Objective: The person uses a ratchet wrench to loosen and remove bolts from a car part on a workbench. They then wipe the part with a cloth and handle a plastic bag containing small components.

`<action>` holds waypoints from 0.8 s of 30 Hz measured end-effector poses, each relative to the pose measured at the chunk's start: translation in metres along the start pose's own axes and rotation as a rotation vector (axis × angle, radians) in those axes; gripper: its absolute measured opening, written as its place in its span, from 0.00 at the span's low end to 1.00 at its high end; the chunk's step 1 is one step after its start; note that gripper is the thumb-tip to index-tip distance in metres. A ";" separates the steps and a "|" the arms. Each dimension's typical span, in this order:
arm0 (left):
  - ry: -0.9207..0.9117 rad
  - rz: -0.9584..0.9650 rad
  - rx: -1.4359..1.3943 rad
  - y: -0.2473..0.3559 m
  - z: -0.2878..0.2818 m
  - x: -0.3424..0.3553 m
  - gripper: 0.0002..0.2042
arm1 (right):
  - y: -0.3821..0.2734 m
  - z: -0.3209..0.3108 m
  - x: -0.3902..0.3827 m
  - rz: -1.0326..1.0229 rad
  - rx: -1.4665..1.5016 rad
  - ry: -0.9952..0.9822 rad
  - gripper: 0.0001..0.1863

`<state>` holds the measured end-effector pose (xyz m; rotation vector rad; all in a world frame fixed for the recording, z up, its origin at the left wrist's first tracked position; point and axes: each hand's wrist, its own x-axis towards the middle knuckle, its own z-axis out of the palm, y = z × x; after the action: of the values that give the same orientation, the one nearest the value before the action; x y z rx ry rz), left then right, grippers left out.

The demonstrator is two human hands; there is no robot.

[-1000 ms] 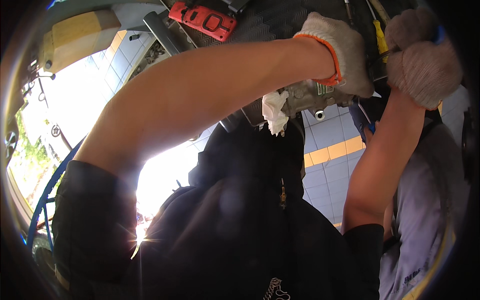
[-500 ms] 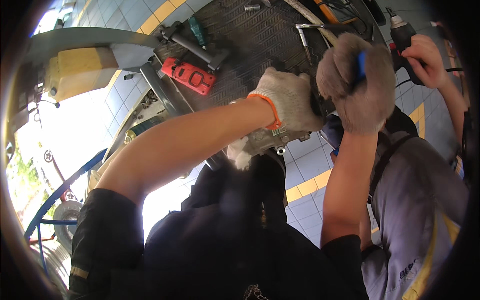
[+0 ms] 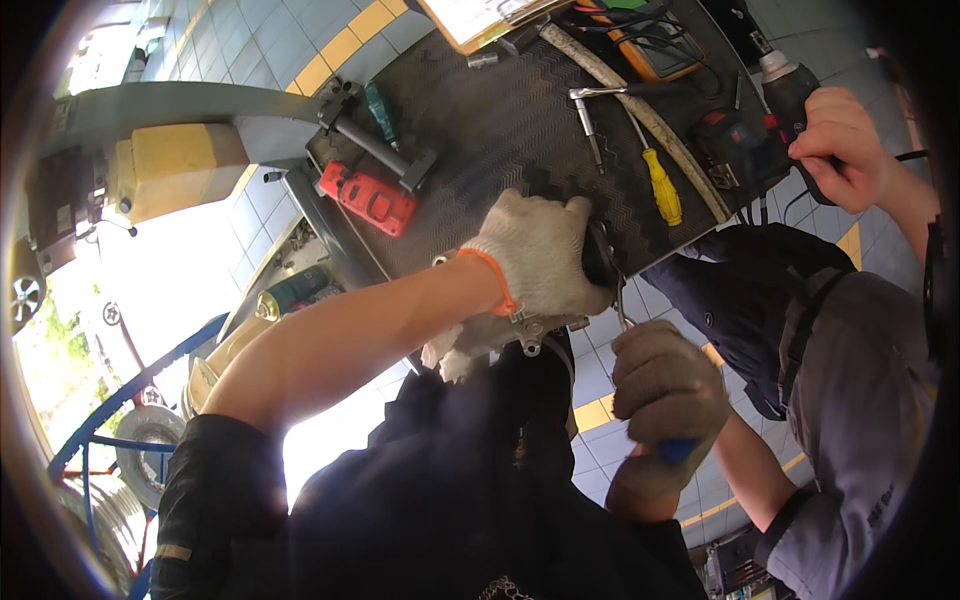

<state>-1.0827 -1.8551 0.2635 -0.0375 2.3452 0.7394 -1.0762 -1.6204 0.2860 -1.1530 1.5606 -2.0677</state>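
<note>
My left hand (image 3: pixel 540 250), in a pale knit glove with an orange cuff, is wrapped over a grey metal housing (image 3: pixel 528 330) at the table's near edge. The glove hides much of that part. Beside its fingertips sits a dark rounded piece (image 3: pixel 600 255). My right hand (image 3: pixel 665 385), in a brownish glove, is closed around a blue-handled tool (image 3: pixel 678 451). The tool's thin metal shaft rises from the fist to the dark piece; whether its tip touches is hard to tell. A whitish rag (image 3: pixel 455 358) lies against the housing on the left.
On the black ribbed mat lie a red plastic-cased object (image 3: pixel 368 197), a green screwdriver (image 3: pixel 380 112), a ratchet with extension (image 3: pixel 590 125), a yellow-handled screwdriver (image 3: pixel 660 187) and a long rod (image 3: pixel 645 112). A clipboard (image 3: pixel 490 18) is at the far edge. On the right, another person's hand (image 3: pixel 845 145) grips a power drill (image 3: pixel 785 80).
My right hand has dropped from above the mat to below the table's edge, toward me, still gripping the blue-handled tool. My left hand stays on the housing. The view has shifted, showing the clipboard.
</note>
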 end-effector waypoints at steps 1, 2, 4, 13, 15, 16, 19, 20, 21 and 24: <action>0.005 -0.006 -0.018 -0.001 0.002 0.001 0.42 | -0.006 0.007 -0.012 0.031 -0.032 0.070 0.17; 0.014 0.009 0.009 -0.002 0.003 0.001 0.42 | -0.011 0.016 -0.025 0.065 -0.062 0.143 0.18; 0.063 0.063 0.044 -0.004 0.006 0.004 0.43 | -0.016 0.035 -0.051 0.114 -0.137 0.259 0.18; 0.033 0.062 0.009 -0.005 0.008 0.009 0.47 | -0.018 0.054 -0.122 0.336 -0.274 0.536 0.12; 0.015 0.059 -0.003 -0.005 0.008 0.010 0.49 | -0.021 0.056 -0.144 0.450 -0.437 0.533 0.12; 0.000 0.055 -0.012 -0.005 0.008 0.011 0.50 | -0.019 0.059 -0.156 0.500 -0.329 0.547 0.13; -0.003 0.059 -0.016 -0.006 0.008 0.012 0.51 | 0.000 0.066 -0.193 0.609 -0.366 0.448 0.17; 0.002 0.061 -0.015 -0.006 0.008 0.011 0.51 | 0.008 0.070 -0.203 0.618 -0.409 0.433 0.20; -0.005 0.051 -0.006 -0.006 0.007 0.011 0.51 | 0.013 0.077 -0.210 0.685 -0.451 0.477 0.23; -0.029 0.020 0.019 -0.004 0.006 0.010 0.51 | 0.025 0.091 -0.224 0.955 -0.207 0.647 0.31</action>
<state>-1.0862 -1.8540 0.2518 0.0057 2.3274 0.7228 -0.8727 -1.5428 0.1786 0.3151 2.0490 -1.6401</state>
